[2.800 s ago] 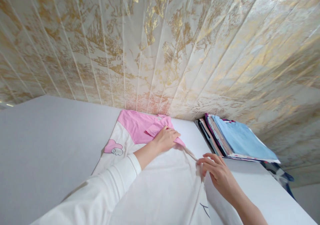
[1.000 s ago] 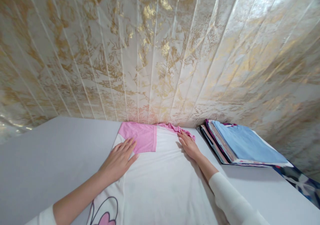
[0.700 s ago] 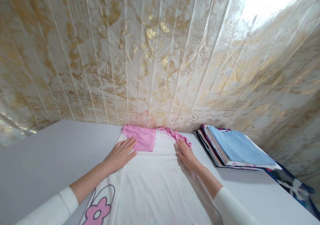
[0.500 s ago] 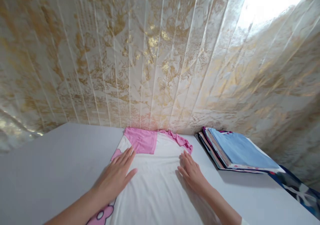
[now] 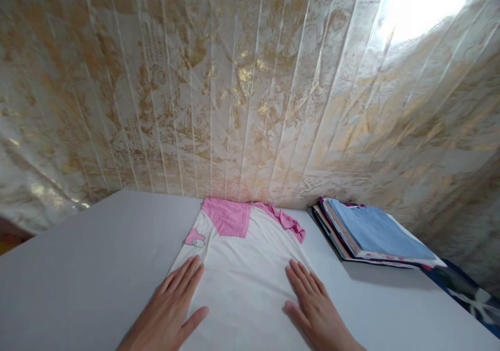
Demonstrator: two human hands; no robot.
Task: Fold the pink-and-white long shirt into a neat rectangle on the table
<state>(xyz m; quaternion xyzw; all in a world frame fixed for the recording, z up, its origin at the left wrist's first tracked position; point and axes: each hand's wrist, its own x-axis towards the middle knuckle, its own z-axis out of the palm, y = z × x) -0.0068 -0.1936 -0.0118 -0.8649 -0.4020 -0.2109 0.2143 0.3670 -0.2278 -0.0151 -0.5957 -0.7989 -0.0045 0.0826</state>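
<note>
A white garment (image 5: 246,267) with a pink top part (image 5: 230,218) and a small pink print (image 5: 194,238) lies flat on the grey table (image 5: 89,267), its far end against the wall. My left hand (image 5: 172,312) rests flat on the garment's left edge, fingers stretched out. My right hand (image 5: 316,309) lies flat on its right side, fingers together and extended. Neither hand holds anything.
A stack of folded clothes (image 5: 371,231), light blue on top, sits at the right against the gold-patterned wall (image 5: 250,90). A dark patterned cloth (image 5: 464,293) lies at the table's far right edge.
Both hands have slid along the garment from its pink far end toward me, pressing it flat. Earlier the right side was folded over.
</note>
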